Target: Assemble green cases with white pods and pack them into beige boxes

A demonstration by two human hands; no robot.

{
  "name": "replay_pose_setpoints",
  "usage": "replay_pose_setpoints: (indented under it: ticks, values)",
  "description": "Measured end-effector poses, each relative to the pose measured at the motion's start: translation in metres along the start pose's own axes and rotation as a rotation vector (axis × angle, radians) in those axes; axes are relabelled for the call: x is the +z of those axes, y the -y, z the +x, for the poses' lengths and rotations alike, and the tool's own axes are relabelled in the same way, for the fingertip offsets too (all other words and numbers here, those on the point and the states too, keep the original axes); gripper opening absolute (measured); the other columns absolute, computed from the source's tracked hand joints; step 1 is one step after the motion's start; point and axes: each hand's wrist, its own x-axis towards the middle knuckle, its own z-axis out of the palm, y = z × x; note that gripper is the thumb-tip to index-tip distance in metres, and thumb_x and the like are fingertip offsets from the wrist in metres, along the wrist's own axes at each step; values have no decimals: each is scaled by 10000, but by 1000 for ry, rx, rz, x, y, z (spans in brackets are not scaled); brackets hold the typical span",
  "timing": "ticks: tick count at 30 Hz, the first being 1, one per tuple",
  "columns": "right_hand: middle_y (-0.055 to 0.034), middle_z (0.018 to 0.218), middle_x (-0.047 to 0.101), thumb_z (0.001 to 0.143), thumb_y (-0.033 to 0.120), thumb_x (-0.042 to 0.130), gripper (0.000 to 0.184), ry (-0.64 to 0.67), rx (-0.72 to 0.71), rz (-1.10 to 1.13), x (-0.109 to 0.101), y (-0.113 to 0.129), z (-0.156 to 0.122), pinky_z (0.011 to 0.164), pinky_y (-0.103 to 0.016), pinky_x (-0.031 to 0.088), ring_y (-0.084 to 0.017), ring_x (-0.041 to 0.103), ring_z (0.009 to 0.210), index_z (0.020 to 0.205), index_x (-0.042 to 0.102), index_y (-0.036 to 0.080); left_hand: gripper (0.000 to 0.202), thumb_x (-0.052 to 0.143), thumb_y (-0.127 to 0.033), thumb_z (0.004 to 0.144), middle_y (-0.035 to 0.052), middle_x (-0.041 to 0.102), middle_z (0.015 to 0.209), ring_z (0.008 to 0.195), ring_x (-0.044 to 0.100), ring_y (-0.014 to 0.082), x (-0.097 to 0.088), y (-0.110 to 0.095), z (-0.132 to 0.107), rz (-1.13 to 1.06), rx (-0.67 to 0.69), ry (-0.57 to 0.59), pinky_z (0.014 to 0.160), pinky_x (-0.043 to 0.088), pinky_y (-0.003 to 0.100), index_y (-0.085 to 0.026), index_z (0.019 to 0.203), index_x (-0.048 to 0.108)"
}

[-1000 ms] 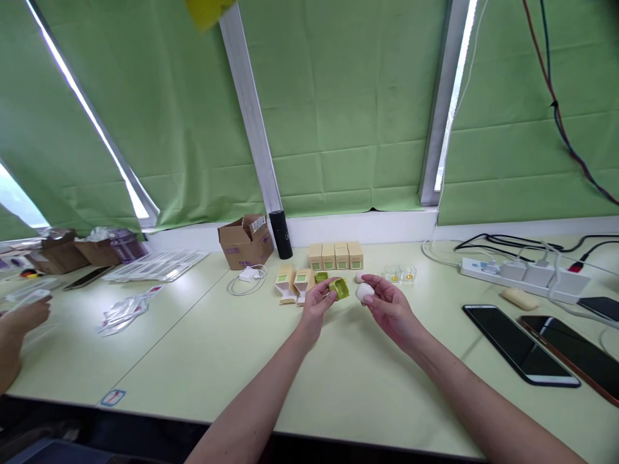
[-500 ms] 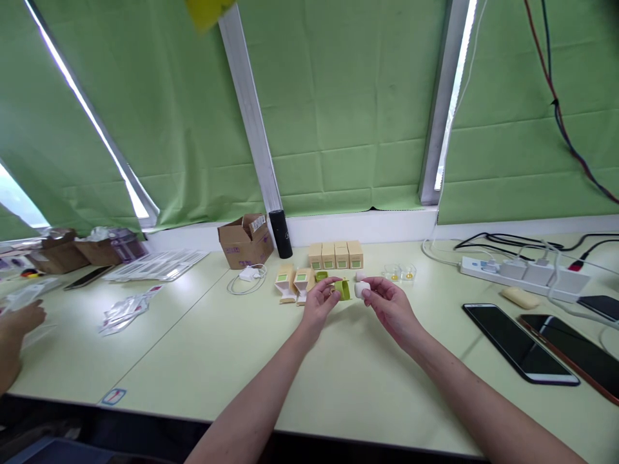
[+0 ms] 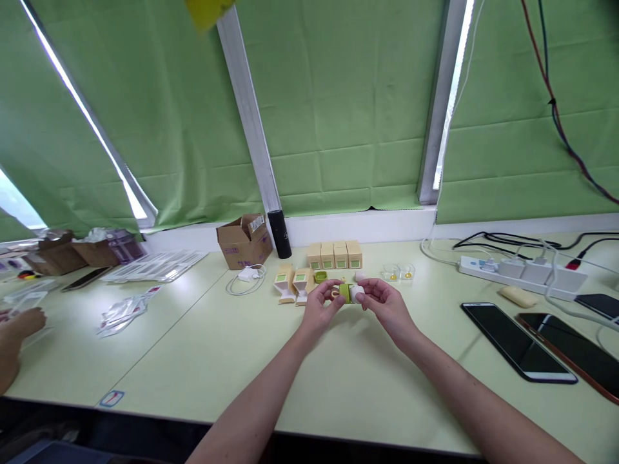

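Note:
My left hand (image 3: 323,303) pinches a small green earbud case cover (image 3: 344,293), with a pale ring beside its left edge. My right hand (image 3: 383,301) holds a rounded white earbud case (image 3: 356,294) between thumb and fingers. The white case meets the right side of the green cover and seems partly inside it; how deep I cannot tell. Both are held just above the table. Behind my left fingers lies a second small green piece (image 3: 320,276), hollow side up. Another small white piece (image 3: 359,275) sits behind my right fingertips.
Beyond my hands stand several small tan boxes (image 3: 334,255), two opened cartons (image 3: 294,283) and clear containers (image 3: 398,272). A brown box (image 3: 244,242) and black cylinder (image 3: 279,234) are at the back. Phones (image 3: 517,341) and a power strip (image 3: 522,274) lie right. Another person's hand (image 3: 22,325) is far left.
The white earbud case has moved left, against the green cover, closing the gap between them. The green cover has turned a little, and its pale ring now shows.

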Motion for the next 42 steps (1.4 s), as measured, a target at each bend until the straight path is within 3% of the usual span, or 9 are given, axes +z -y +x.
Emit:
replay_pose_setpoints:
  ticks: [12, 26, 42]
  values:
    - [-26, 823, 683, 597, 552, 919, 585, 17, 14, -99, -1, 1, -1, 739, -337, 536, -189, 650, 784, 1020, 740, 190, 524, 820, -549, 773, 115, 688, 1160, 911, 613, 201, 2, -3, -4, 104, 10, 17, 825, 522, 323, -188, 1133, 699]
    - [-13, 748, 658, 678, 613, 830, 570, 26, -32, -185, 1, 1, -3, 689, -328, 502, -153, 567, 676, 1041, 767, 178, 474, 839, -510, 758, 95, 690, 1044, 948, 617, 219, 5, -4, -3, 208, 54, 12, 876, 504, 361, -182, 1067, 691]
    - [-31, 765, 692, 692, 585, 820, 545, 27, -19, -189, 1, 4, -3, 719, -348, 510, -169, 584, 691, 1051, 779, 177, 505, 795, -563, 796, 117, 715, 1082, 909, 631, 211, 3, -1, -2, 203, 14, 9, 840, 525, 351, -174, 1110, 723]
